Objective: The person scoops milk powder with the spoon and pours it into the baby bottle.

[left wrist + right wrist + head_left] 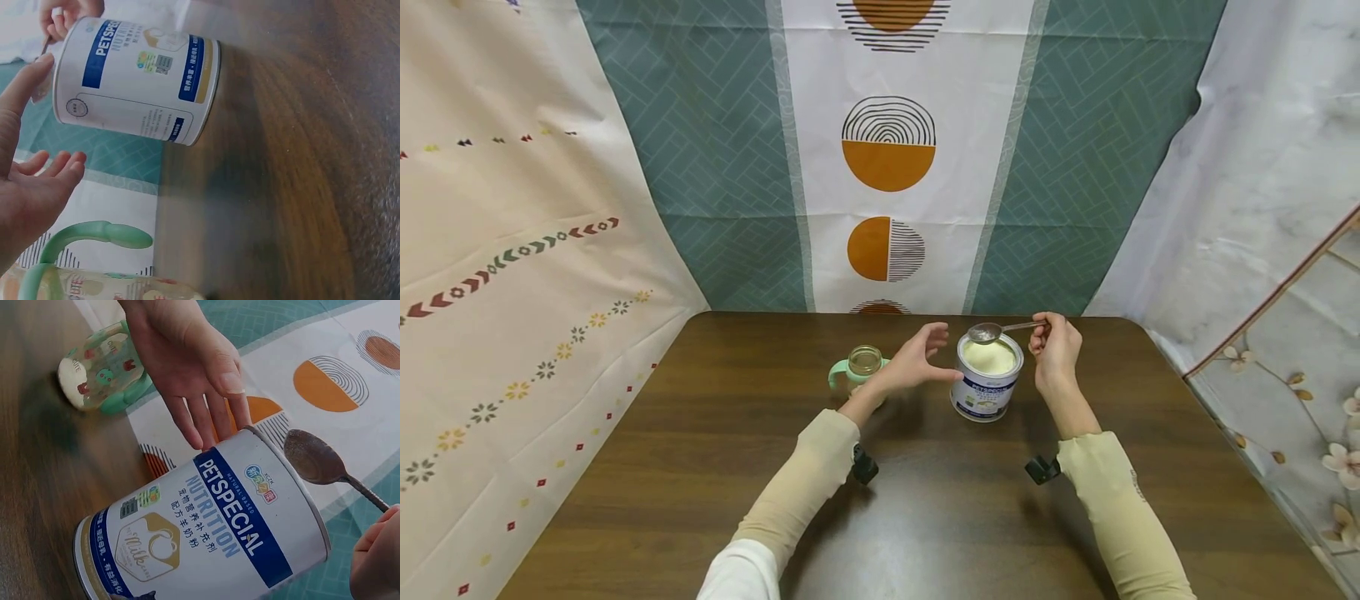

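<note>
A white and blue milk powder can [981,402] stands upright on the table with its top uncovered, showing pale yellow powder [988,358] inside. My right hand [1058,348] pinches the handle of a metal spoon [314,456], whose bowl hangs over the can's rim. The bowl looks free of powder. On the can's left side is my left hand [917,358], its fingers spread and holding nothing. Its thumb comes close to the rim; I cannot tell whether it touches. Behind the left forearm is a clear baby bottle [103,372] with green handles, uncapped and partly hidden.
The brown wooden table [700,467] carries the can and bottle. A patterned cloth [887,167] hangs along its back edge, and more cloths hang at the left and right sides. Each wrist wears a small black camera [864,465].
</note>
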`<state>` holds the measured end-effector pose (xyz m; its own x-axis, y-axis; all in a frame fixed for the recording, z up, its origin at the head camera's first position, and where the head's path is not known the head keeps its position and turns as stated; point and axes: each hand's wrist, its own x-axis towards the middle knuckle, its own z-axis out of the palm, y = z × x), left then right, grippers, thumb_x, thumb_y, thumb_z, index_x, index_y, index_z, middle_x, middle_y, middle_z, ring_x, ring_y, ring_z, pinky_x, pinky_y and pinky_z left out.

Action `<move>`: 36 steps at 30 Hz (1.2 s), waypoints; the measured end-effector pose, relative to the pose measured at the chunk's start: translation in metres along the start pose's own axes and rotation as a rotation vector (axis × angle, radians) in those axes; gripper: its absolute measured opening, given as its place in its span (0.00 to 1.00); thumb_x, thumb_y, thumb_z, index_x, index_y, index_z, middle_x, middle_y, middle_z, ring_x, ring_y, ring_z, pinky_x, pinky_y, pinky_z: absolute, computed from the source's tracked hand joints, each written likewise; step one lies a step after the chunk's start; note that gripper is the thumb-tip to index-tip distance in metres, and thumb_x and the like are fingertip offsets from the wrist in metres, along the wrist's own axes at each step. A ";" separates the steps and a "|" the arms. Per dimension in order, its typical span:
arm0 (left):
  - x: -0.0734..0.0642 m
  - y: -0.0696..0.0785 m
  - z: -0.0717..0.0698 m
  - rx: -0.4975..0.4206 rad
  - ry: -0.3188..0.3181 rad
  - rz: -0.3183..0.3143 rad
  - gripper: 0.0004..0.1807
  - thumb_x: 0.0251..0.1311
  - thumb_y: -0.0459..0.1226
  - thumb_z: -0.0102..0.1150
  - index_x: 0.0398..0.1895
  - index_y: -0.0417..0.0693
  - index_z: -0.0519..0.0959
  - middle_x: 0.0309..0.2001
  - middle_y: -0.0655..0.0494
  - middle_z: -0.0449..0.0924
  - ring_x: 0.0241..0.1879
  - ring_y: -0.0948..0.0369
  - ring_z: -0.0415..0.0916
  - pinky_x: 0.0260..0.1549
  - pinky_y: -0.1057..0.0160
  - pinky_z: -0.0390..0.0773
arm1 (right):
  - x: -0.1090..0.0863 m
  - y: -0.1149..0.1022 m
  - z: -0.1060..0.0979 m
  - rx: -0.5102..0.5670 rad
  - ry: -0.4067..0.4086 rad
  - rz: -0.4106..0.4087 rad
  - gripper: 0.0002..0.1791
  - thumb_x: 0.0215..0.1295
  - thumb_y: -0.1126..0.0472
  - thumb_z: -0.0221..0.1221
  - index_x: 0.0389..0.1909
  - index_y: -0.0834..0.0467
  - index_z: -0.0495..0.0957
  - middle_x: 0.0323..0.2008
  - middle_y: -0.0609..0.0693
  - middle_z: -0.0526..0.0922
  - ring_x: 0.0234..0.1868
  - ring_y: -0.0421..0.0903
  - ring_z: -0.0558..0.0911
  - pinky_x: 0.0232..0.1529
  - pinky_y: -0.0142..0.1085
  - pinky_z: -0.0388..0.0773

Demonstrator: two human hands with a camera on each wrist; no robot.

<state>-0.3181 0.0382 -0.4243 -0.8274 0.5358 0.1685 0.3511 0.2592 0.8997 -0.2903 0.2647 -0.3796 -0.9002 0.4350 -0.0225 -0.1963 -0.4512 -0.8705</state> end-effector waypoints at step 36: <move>0.014 -0.012 0.029 -0.052 -0.018 0.022 0.50 0.48 0.34 0.73 0.72 0.40 0.53 0.69 0.45 0.62 0.69 0.52 0.62 0.70 0.56 0.63 | -0.004 0.011 -0.015 -0.789 -0.249 -0.861 0.12 0.68 0.67 0.53 0.26 0.62 0.81 0.15 0.49 0.73 0.14 0.31 0.64 0.15 0.24 0.58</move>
<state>-0.3211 0.0655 -0.4447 -0.8116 0.5554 0.1813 0.3452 0.2056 0.9157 -0.2825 0.2698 -0.3962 -0.6572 0.1573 0.7371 -0.5581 0.5557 -0.6162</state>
